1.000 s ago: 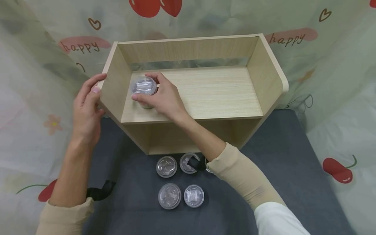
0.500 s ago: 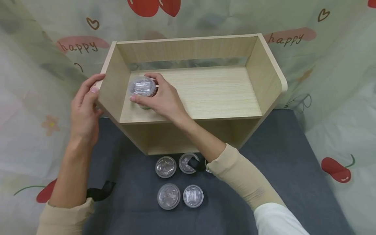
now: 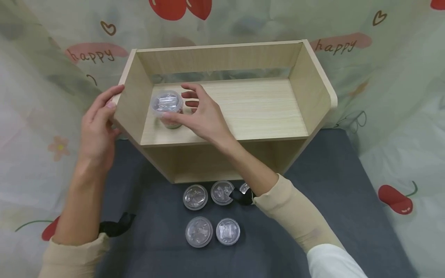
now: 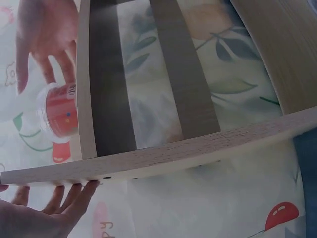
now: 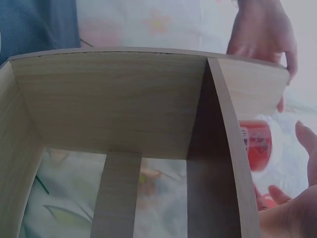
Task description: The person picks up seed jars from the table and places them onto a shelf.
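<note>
A small clear plastic jar (image 3: 167, 103) with a see-through lid stands upright at the left end of the upper board of a pale wooden shelf unit (image 3: 240, 104). Both wrist views show the red label on the jar (image 4: 63, 113). My right hand (image 3: 206, 117) is beside it with the fingers spread away from its side, the thumb overlapping the lid's near rim in the head view. My left hand (image 3: 98, 133) holds the front edge of the unit's left side panel, its fingers (image 4: 81, 201) along the outer face.
Several similar lidded jars (image 3: 198, 232) stand on the dark grey cloth (image 3: 278, 235) in front of the unit, one partly behind a black strap (image 3: 242, 197) at the right sleeve. A printed curtain (image 3: 393, 96) surrounds the back and sides.
The right hand's fingers have loosened from the jar and drawn off to the right. The jar stays on the upper board. The left hand keeps its hold on the side panel.
</note>
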Motion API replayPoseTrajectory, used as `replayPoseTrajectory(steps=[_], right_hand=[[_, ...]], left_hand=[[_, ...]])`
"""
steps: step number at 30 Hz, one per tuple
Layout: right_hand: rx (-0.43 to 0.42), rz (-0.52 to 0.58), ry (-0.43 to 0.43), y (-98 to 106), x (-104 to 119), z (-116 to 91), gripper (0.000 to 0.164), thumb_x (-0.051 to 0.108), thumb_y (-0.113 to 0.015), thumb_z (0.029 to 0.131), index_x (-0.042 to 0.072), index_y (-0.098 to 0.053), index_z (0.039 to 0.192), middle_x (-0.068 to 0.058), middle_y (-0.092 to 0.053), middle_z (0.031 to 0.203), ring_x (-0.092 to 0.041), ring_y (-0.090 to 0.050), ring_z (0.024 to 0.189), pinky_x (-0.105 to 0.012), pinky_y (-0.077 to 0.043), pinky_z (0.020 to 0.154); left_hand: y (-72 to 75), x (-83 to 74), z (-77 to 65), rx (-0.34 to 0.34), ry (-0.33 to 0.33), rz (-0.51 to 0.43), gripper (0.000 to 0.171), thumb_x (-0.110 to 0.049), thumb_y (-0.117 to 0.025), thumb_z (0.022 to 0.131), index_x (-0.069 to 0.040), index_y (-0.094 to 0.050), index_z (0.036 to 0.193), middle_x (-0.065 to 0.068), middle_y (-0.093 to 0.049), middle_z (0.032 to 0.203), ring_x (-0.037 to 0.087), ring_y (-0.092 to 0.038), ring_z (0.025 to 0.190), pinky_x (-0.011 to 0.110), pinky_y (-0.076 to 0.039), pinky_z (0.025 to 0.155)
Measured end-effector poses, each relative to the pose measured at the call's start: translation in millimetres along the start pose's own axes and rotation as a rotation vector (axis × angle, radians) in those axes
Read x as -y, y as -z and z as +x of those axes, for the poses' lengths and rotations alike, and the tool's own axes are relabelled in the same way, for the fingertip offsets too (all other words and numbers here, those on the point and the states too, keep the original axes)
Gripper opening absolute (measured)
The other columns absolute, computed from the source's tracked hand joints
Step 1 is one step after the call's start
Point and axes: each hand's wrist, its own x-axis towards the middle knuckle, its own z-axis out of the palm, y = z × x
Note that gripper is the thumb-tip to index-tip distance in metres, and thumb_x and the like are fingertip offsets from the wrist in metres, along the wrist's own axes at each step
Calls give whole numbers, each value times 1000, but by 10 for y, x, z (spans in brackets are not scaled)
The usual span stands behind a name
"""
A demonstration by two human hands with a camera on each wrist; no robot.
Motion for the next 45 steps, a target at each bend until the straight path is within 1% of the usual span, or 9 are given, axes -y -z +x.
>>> replayPoseTrajectory(steps=[4, 8, 11, 15, 26, 29, 36, 40, 45], right_hand=[[-3, 33, 37, 71, 4, -58, 76, 28, -88, 76, 18, -50, 140, -5, -59, 130, -23, -58, 117, -33, -48, 97], [-4, 51, 63, 139, 15, -107, 73, 24, -87, 77, 16, -51, 140, -8, -60, 130, -26, -59, 118, -35, -47, 98], [-3, 61, 71, 185, 18, -145, 73, 23, -86, 78, 16, -51, 140, -8, -60, 130, -25, -59, 118, -33, -47, 98], [-2, 72, 76, 253, 13, -220, 72, 23, -86, 78, 17, -51, 141, -5, -61, 129, -24, -59, 118, -31, -47, 98], [15, 102, 97, 449, -21, -450, 69, 17, -85, 79, 16, -52, 140, -7, -60, 130, -26, -59, 120, -34, -48, 98], [15, 104, 108, 522, -37, -517, 68, 15, -84, 80, 15, -52, 140, -8, -60, 130, -27, -59, 120, -34, -47, 99], [38, 157, 149, 707, -117, -665, 71, 2, -81, 80, 9, -48, 142, -18, -56, 133, -32, -58, 120, -38, -48, 99], [66, 187, 163, 792, -169, -751, 74, -2, -79, 80, 10, -44, 145, -20, -53, 134, -34, -57, 121, -41, -49, 98], [110, 194, 176, 882, -241, -867, 74, -5, -77, 81, 9, -42, 145, -23, -51, 135, -35, -57, 121, -41, -50, 97]], left_hand=[[-3, -20, -1, 0, 17, -6, 35, -15, -48, 103, -9, -61, 134, 9, -54, 127, 19, -57, 96, 32, -48, 74], [-18, -34, -9, -21, 33, -26, 34, -18, -51, 102, -9, -62, 132, 9, -55, 124, 18, -58, 95, 34, -46, 76], [-30, -39, -6, -34, 30, -39, 33, -20, -57, 101, -9, -63, 130, 9, -55, 122, 19, -59, 95, 34, -47, 75], [-42, -32, 6, -33, 22, -35, 32, -19, -60, 100, -8, -64, 129, 9, -54, 123, 20, -59, 96, 34, -49, 73], [-35, -14, -19, -25, 23, 3, 34, -23, -53, 102, -13, -61, 135, 8, -52, 128, 21, -56, 102, 35, -43, 79], [-38, -5, -22, -16, 19, -21, 34, -23, -54, 102, -13, -61, 134, 9, -53, 126, 21, -57, 100, 35, -42, 79], [-54, 9, 6, 10, -2, -48, 32, -22, -53, 102, -11, -60, 132, 9, -55, 120, 20, -57, 97, 36, -42, 78], [-46, 18, 7, 23, -5, -68, 32, -21, -51, 103, -11, -59, 132, 9, -54, 120, 20, -56, 97, 35, -42, 78], [-43, 38, -9, 29, -12, -86, 32, -21, -49, 103, -11, -58, 132, 9, -51, 122, 21, -53, 100, 33, -41, 78]])
